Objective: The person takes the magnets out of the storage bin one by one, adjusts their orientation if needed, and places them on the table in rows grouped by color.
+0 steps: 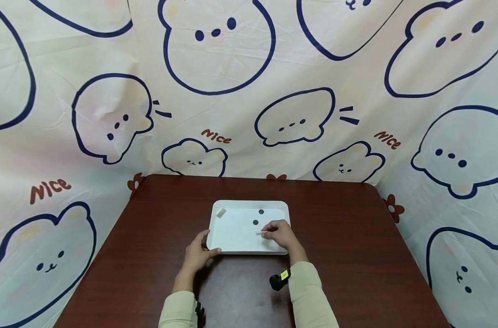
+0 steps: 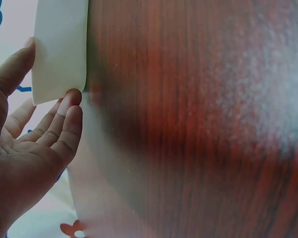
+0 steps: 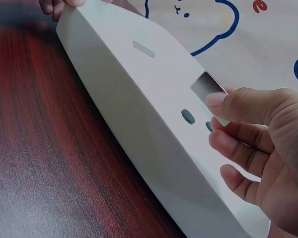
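A white tray (image 1: pixel 232 239) with rounded corners lies on the brown table. My left hand (image 1: pixel 197 254) holds its near left corner, with the thumb on one side and the fingers on another in the left wrist view. Over the tray's right half, my right hand (image 1: pixel 282 233) pinches a small flat rectangular piece (image 3: pixel 206 85) with a shiny grey face between thumb and fingers. Two dark round discs (image 3: pixel 187 116) lie on the tray close to that hand. A small pale rectangular piece (image 1: pixel 221 213) rests near the tray's far left corner.
Brown wood-grain table (image 1: pixel 335 218) surrounds the tray. A cloth (image 1: pixel 240 114) printed with cartoon bears hangs behind the table and along both sides. Each wrist wears a small black camera, the right one (image 1: pixel 279 279) bearing a yellow label.
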Tool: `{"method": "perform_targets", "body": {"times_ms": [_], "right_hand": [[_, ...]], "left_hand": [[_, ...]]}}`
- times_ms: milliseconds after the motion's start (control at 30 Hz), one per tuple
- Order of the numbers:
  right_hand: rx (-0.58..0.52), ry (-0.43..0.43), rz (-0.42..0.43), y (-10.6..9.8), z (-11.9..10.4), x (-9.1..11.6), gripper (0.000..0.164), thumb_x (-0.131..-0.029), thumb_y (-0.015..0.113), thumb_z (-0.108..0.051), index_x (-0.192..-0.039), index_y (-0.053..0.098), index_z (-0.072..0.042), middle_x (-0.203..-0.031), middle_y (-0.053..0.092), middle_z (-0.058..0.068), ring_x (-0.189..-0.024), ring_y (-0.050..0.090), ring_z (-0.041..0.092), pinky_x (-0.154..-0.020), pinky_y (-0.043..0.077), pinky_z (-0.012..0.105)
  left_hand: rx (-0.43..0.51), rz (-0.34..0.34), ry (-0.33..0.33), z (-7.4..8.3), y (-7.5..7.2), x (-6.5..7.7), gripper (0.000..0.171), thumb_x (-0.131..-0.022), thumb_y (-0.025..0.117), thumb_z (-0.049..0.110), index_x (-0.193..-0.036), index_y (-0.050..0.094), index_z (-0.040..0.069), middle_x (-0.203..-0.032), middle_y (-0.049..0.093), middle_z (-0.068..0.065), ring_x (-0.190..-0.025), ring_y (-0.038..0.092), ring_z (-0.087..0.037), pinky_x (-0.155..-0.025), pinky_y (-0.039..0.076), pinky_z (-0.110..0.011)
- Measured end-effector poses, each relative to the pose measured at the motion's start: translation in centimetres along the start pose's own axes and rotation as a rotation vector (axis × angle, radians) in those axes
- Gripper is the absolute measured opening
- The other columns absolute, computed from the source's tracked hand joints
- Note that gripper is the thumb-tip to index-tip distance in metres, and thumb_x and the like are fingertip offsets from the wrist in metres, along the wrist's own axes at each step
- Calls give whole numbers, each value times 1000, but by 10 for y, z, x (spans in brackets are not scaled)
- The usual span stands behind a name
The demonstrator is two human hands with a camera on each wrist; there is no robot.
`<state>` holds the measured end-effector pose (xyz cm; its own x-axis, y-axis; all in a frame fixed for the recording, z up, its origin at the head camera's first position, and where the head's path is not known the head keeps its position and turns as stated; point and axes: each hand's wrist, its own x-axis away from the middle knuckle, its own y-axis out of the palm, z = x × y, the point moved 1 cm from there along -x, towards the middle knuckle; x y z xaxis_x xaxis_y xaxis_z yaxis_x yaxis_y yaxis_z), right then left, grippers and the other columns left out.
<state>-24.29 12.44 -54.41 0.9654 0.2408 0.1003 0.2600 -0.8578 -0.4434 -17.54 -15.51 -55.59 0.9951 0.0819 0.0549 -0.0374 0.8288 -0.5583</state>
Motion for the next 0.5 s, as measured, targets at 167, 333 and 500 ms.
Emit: {"method": "perform_targets", "body": {"times_ms": [167,333,500], "right_hand": [[63,-41,-21,-4,2,2,5,-78,74,-6,-80,72,-9,-74,62,-2,-67,53,16,-60,44,30],[167,-90,-3,-19,0,6,8,-76,75,-5,-77,72,-13,-74,62,-4,-67,53,14,-61,43,31],[155,-66,19,-36,0,11,9,-77,74,-4,-79,72,-11,-76,61,-2,-68,54,15,-60,45,30]], "left_hand": [[-9,-7,-4,0,0,0,76,-74,80,20,-138,42,6,-105,57,-20,-76,58,-21,-62,46,-37],[2,-24,-10,1,1,0,77,-74,80,19,-139,41,7,-117,54,-27,-74,59,-19,-61,46,-35],[8,-33,-21,2,0,-1,79,-73,81,18,-140,40,6,-121,52,-30,-78,61,-21,-66,47,-38]]}}
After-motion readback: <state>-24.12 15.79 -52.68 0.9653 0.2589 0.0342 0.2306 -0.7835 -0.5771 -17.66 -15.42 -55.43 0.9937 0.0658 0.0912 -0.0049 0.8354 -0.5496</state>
